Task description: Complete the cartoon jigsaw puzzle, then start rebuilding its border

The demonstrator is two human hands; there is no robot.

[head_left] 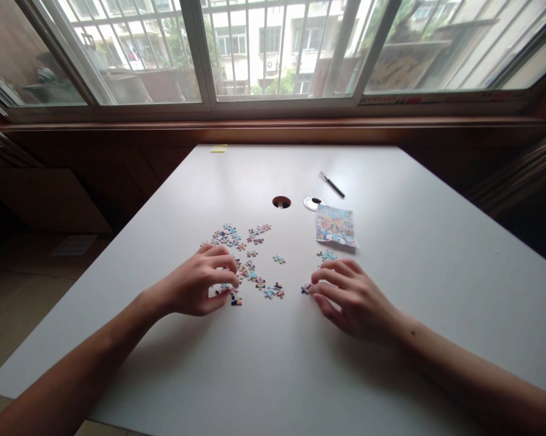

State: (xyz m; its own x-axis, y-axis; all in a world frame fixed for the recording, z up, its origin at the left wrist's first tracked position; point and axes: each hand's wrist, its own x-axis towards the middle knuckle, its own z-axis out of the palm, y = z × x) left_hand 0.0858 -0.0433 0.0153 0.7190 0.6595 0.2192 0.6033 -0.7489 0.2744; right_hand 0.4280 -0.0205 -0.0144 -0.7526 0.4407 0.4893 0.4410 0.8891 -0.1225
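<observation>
Small jigsaw puzzle pieces (227,234) lie in a loose heap on the white table (263,357), left of the middle. My left hand (200,280) reaches over the near part of this heap, fingers curved and apart, the thumb tip by some pieces; part of the heap is hidden under it. Between thumb and fingertips of my right hand (352,297) is the edge of a dark blue puzzle piece (306,289), low at the tabletop. Just beyond that hand sits a small cluster of light blue pieces (327,255). A joined pair of pieces (279,259) lies between the hands.
A creased picture sheet (335,226) lies behind my right hand, partly against a round metal cover (312,203). Farther back is a pen (332,184). The table has a round cable hole (281,202). Yellow paper (219,148) is at the far edge, before a barred window (277,48).
</observation>
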